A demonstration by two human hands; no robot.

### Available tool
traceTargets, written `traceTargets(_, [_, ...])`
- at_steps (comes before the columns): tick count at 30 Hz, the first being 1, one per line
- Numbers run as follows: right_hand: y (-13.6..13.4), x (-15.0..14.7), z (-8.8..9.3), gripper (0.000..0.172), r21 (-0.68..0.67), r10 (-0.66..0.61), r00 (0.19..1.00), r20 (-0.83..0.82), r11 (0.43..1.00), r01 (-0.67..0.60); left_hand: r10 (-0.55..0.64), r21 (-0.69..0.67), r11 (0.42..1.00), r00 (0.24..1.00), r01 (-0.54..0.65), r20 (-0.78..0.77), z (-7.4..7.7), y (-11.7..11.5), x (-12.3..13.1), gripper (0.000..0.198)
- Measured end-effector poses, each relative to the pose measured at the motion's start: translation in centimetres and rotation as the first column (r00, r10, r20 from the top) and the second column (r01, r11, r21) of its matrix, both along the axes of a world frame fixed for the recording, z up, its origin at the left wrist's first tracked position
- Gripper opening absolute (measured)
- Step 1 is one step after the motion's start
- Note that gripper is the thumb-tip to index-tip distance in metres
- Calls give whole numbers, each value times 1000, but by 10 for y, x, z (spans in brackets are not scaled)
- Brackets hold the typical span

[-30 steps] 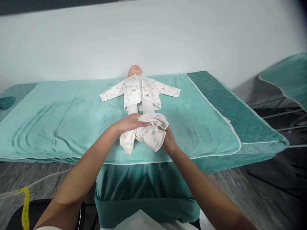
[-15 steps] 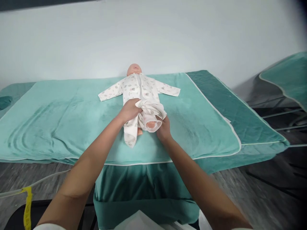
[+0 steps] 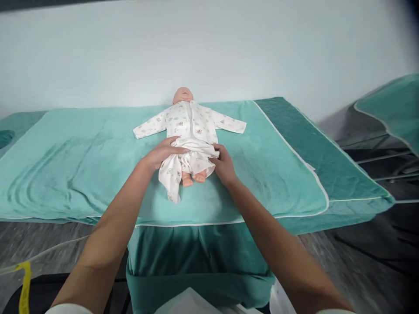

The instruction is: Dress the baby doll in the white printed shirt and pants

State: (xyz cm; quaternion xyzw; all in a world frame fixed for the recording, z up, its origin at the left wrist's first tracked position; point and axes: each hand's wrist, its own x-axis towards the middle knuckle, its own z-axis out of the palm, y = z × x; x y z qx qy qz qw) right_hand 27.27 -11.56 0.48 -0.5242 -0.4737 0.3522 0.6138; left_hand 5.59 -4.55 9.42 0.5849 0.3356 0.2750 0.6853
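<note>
A baby doll point(image 3: 182, 94) lies on its back, head toward the wall, in a white patterned long-sleeved top point(image 3: 180, 120) with both sleeves spread. White patterned baby pants point(image 3: 197, 153) are bunched around its hips and upper legs, one pant leg hanging loose to the left. Both bare feet point(image 3: 193, 177) stick out below the cloth. At the left side of the bunched waist, my left hand point(image 3: 165, 152) is closed on the pants, its fingers lying across them. My right hand point(image 3: 224, 165) pinches the right edge of the pants; some fingertips are hidden by cloth.
Under the doll is a light green blanket point(image 3: 98, 165) with white piping, over a darker green padded mat point(image 3: 327, 161). A pale wall point(image 3: 209, 48) rises behind. Another green-covered surface point(image 3: 393, 109) stands at right. A yellow tape point(image 3: 25, 288) hangs at lower left.
The pants' right leg cuff, which was around one foot, is bunched up higher, and both feet now show. My left hand moved left; my right hand moved slightly up along the pants.
</note>
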Motion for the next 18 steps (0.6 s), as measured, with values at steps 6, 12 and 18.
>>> traceTargets(6, [-6, -2, 57, 44, -1, 294, 945, 144, 955, -297, 46, -93, 995, 979, -28, 200, -13, 1, -7, 55])
traceTargets(12, [11, -34, 102, 35, -205, 322, 835, 447, 945, -255, 151, -75, 988, 956, -136, 253, -10, -7, 14, 49])
traceTargets(18, [22, -28, 98, 28, -240, 388, 908, 156, 907, -346, 142, -46, 990, 979, -136, 146, -11, -10, 6, 61])
